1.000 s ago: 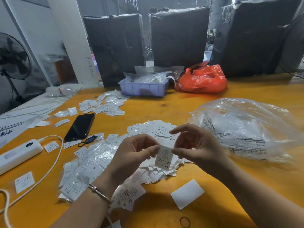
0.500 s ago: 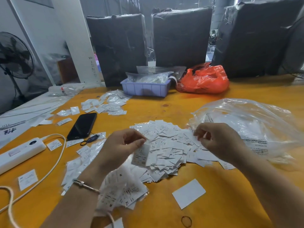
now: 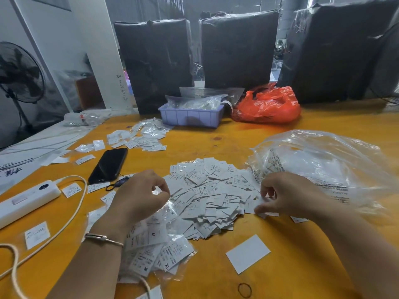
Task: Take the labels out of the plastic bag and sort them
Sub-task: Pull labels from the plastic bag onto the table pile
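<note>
Head view. A loose heap of labels [image 3: 207, 195] is spread on the orange table [image 3: 216, 139] at centre frame. The clear plastic bag [image 3: 323, 167] lies at 3 o'clock of the heap, its mouth touching the heap's edge, with printed matter seen through it.

The left hand [image 3: 140, 197] is held at the heap's 9 o'clock edge; its fingers are curled with the thumb closed toward the forefinger, and whether a label is pinched cannot be told. The right hand [image 3: 287, 195] is set at the heap's 3 o'clock edge, and a label is nipped between thumb and fingertips against the table.

Bagged labels [image 3: 155, 253], marked M and XL, are piled at 7 o'clock. A phone [image 3: 108, 166] lies at 10 o'clock.

Step judged: sorting, labels already out. Next move calls for 1 label to be lifted free, read for size and laid with its like.
</note>
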`<action>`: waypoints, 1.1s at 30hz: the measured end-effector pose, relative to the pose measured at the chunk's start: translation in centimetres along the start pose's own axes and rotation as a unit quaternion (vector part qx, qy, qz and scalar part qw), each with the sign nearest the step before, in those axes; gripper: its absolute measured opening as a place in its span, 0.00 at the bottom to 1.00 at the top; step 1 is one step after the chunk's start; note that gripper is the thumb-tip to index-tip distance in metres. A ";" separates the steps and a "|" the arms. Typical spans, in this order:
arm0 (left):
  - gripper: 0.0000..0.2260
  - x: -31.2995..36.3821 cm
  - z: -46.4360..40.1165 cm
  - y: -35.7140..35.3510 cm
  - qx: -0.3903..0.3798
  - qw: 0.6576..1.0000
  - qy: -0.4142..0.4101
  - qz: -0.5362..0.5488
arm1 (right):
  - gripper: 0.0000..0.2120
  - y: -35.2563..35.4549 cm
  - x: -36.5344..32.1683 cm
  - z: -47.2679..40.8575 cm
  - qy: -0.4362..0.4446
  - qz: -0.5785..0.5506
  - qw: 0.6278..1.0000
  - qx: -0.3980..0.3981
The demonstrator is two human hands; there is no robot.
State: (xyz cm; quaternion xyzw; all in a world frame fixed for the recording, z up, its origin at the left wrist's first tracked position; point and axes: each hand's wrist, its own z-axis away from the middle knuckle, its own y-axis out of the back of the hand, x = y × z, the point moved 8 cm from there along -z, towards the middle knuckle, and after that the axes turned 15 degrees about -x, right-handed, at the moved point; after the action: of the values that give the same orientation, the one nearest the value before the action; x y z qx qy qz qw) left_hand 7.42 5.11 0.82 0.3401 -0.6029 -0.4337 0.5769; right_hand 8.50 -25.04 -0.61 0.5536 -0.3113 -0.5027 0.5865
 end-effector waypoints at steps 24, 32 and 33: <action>0.05 6.4 0.8 -3.8 -0.037 0.966 -0.202 0.159 | 0.09 0.3 -1.6 0.0 0.005 0.014 0.998 0.066; 0.09 6.9 0.8 -3.9 -0.050 0.951 -0.201 0.231 | 0.08 1.2 -2.6 1.1 0.154 -0.597 0.787 0.013; 0.11 7.1 0.8 -4.1 -0.071 0.944 -0.198 0.254 | 0.04 0.8 -3.4 1.1 0.173 -0.621 0.764 -0.014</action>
State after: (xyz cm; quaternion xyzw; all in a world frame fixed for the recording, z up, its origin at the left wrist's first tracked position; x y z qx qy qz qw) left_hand 5.50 -2.83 -0.09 0.0407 -0.7392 -0.3728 0.5594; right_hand 6.68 -22.32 1.06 0.6953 0.2140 -0.6571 0.1975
